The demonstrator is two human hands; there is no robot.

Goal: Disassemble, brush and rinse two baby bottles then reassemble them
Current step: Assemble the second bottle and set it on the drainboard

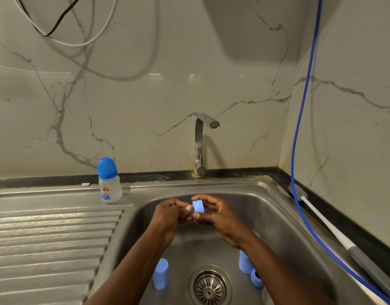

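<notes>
Over the steel sink [277,208] both hands meet on a blue screw ring [198,206]. My right hand [218,216] pinches the ring between thumb and fingers. My left hand [169,214] is closed against its left side; whatever it grips there is hidden. An assembled baby bottle [109,181] with a blue cap stands upright on the drainboard. In the basin a blue cap [160,273] stands at the lower left. Another blue cap [245,261] and a second blue ring [256,278] lie by my right forearm.
The tap [201,142] rises behind the sink with no water running. A bottle brush [317,214] with a white handle lies on the dark counter at the right, beside a blue hose [299,119]. The drain strainer [209,287] is near the front. A ribbed drainboard [49,238] fills the left.
</notes>
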